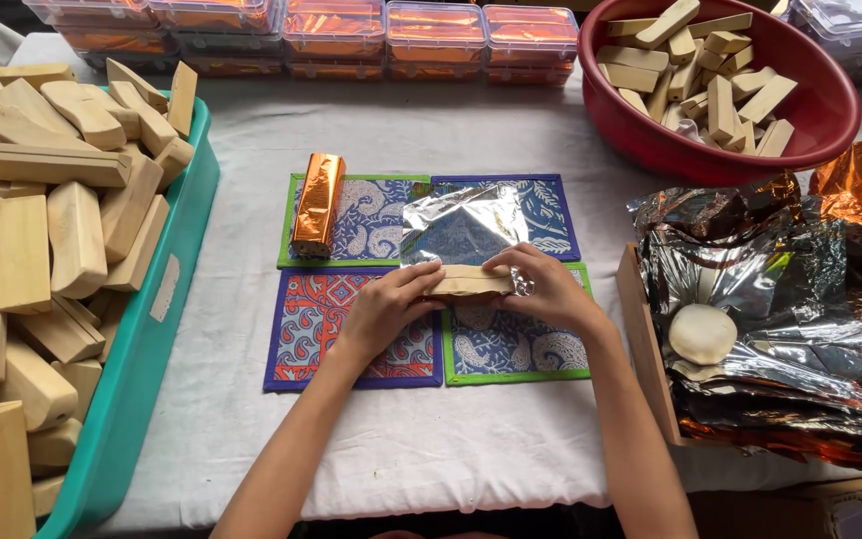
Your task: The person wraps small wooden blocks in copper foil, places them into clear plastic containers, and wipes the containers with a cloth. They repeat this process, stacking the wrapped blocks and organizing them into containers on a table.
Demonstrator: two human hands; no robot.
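Item in hand: one pale wooden block (469, 280), lying flat at the near edge of a silver foil sheet (461, 225), at the middle of four patterned cloth mats (326, 319) on the white-covered desk (431, 449). Left hand (387, 307): fingers closed on the block's left end, thumb on top. Right hand (543, 286): fingers curled over the block's right end, pressing crumpled foil against it. Left rear mat: one block already wrapped in orange foil (317, 203), lying well apart from the hands. Left of desk: teal tray (132, 349) heaped with bare wooden blocks. Right rear: red basin (820, 110) holding smaller wooden pieces. Right side: a wooden box (643, 339) stacked with loose silver and orange foil sheets, a round whitish disc (702, 333) resting on them. Rear edge: a row of clear lidded boxes (431, 30) with orange contents.
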